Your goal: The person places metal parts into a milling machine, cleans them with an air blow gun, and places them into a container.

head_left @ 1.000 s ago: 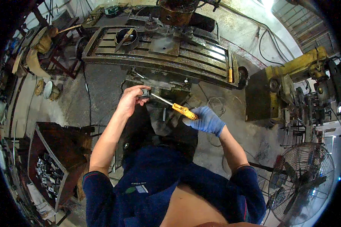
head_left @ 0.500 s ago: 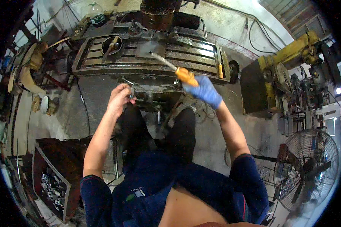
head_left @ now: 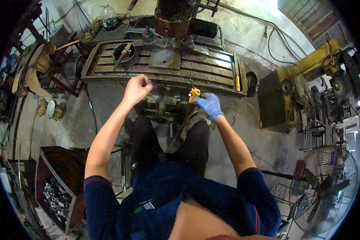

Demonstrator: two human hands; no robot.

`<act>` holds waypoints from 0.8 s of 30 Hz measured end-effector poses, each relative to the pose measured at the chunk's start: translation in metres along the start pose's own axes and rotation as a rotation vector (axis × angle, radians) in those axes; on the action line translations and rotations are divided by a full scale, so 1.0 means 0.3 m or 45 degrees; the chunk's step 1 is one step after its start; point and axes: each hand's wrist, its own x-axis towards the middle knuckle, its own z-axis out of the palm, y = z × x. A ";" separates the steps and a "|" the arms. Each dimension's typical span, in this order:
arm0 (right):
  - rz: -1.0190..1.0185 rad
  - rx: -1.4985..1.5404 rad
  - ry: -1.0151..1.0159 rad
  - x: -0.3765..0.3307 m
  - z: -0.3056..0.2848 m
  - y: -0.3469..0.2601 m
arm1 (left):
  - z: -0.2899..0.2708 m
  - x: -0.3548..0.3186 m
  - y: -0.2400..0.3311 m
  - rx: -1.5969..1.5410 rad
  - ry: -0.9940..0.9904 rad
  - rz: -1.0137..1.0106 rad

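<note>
My bare left hand [head_left: 137, 90] is held just in front of the machine table's near edge, fingers curled into a pinch. Whatever it may hold is too small or hidden to make out. To its right, my right hand [head_left: 210, 106], in a blue glove, is closed at the lower part of an orange air blow gun [head_left: 195, 94], whose dark nozzle points up toward the table. The slotted steel machine table [head_left: 204, 71] lies beyond both hands. A flat square plate [head_left: 164, 59] with a small dark hole sits at its middle.
On the table, a round bowl [head_left: 129, 59] holds a brush [head_left: 122, 56]; a yellow-handled tool [head_left: 238, 83] lies at the right end. A floor fan [head_left: 323, 188] stands at right. A bin of metal parts [head_left: 57, 196] is at lower left, a yellow-and-black machine [head_left: 282, 90] far right.
My right hand has lowered and drawn in, bringing the blow gun back from the table. My left hand has risen toward the table edge; the small metallic piece at its fingers no longer shows.
</note>
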 end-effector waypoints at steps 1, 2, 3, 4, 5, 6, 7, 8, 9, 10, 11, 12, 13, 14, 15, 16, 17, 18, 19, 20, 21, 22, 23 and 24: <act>-0.043 0.072 0.019 -0.020 -0.007 0.036 | -0.005 0.032 0.038 0.163 -0.006 0.049; -0.086 0.144 0.040 -0.044 -0.017 0.068 | 0.009 0.073 0.038 0.211 0.022 0.133; -0.035 0.207 0.022 -0.068 -0.025 0.084 | 0.018 0.114 0.036 0.264 0.055 0.210; 0.017 0.270 0.005 -0.094 -0.032 0.100 | 0.025 0.160 0.038 0.291 0.027 0.220; 0.085 0.330 -0.002 -0.128 -0.045 0.129 | 0.048 0.215 0.051 0.310 -0.013 0.242; 0.137 0.387 -0.048 -0.160 -0.079 0.124 | 0.055 0.255 0.056 0.334 -0.039 0.250; 0.191 0.445 -0.093 -0.196 -0.123 0.118 | 0.066 0.291 0.058 0.344 -0.022 0.294; 0.239 0.501 -0.138 -0.229 -0.160 0.122 | 0.075 0.323 0.057 0.354 0.000 0.337; 0.208 0.576 -0.060 -0.252 -0.133 0.217 | 0.092 0.356 0.054 0.358 0.018 0.385; 0.173 0.651 0.012 -0.267 -0.103 0.313 | 0.108 0.387 0.025 0.433 0.015 0.464; 0.220 0.668 0.048 -0.295 -0.118 0.339 | 0.116 0.400 0.015 0.504 0.045 0.462; 0.271 0.686 0.089 -0.329 -0.138 0.358 | 0.126 0.411 0.015 0.571 0.071 0.464; 0.321 0.703 0.129 -0.359 -0.157 0.373 | 0.133 0.421 0.013 0.639 0.098 0.465; 0.389 0.815 0.159 -0.393 -0.178 0.379 | 0.132 0.428 0.010 0.697 0.111 0.494; 0.455 0.930 0.188 -0.426 -0.197 0.379 | 0.137 0.432 0.017 0.738 0.101 0.480; 0.521 1.044 0.215 -0.453 -0.208 0.387 | 0.140 0.436 0.025 0.780 0.092 0.465; 0.523 1.077 0.222 -0.480 -0.215 0.403 | 0.145 0.446 0.034 0.819 0.083 0.455; 0.518 1.111 0.220 -0.499 -0.219 0.418 | 0.153 0.457 0.019 0.795 0.124 0.505; 0.514 1.144 0.217 -0.511 -0.222 0.430 | 0.161 0.474 0.006 0.770 0.143 0.511; 0.512 1.130 0.222 -0.518 -0.226 0.429 | 0.170 0.489 0.005 0.744 0.156 0.520; 0.511 1.148 0.224 -0.522 -0.227 0.426 | 0.178 0.502 0.002 0.719 0.170 0.529; 0.510 1.166 0.225 -0.527 -0.229 0.421 | 0.184 0.514 -0.003 0.699 0.178 0.528; 0.507 1.182 0.231 -0.527 -0.237 0.412 | 0.190 0.528 0.001 0.676 0.187 0.529; 0.502 1.188 0.237 -0.525 -0.244 0.405 | 0.194 0.537 0.002 0.653 0.197 0.530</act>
